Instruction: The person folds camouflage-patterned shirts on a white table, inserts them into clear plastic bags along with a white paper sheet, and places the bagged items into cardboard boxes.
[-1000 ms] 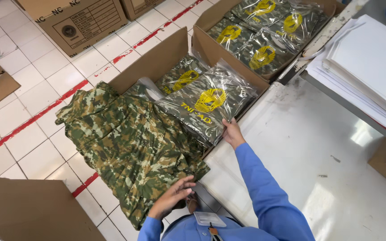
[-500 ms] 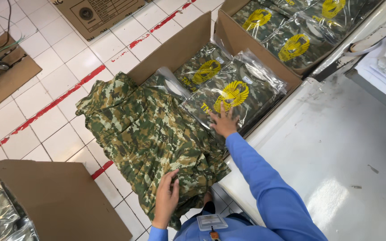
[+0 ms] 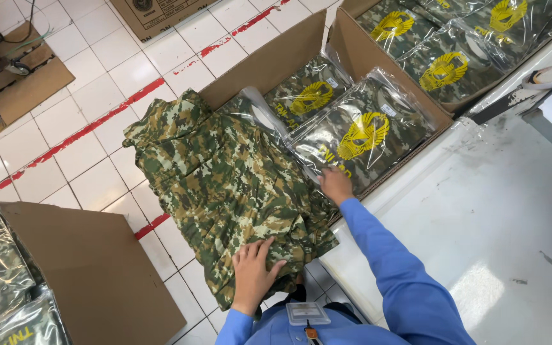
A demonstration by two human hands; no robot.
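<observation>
Over a white tiled floor (image 3: 46, 153) with a red line, beside a white worktable (image 3: 480, 217): open brown cardboard box (image 3: 269, 64) filled with clear-bagged camouflage shirts bearing yellow emblems. Draped across its near side, loose green-and-brown camouflage cloth garment (image 3: 225, 185). Left hand (image 3: 253, 271) flat on the garment's lower edge, fingers spread, cloth beneath them. Right hand (image 3: 335, 184) pressing the front bagged shirt (image 3: 359, 137), fingers together.
</observation>
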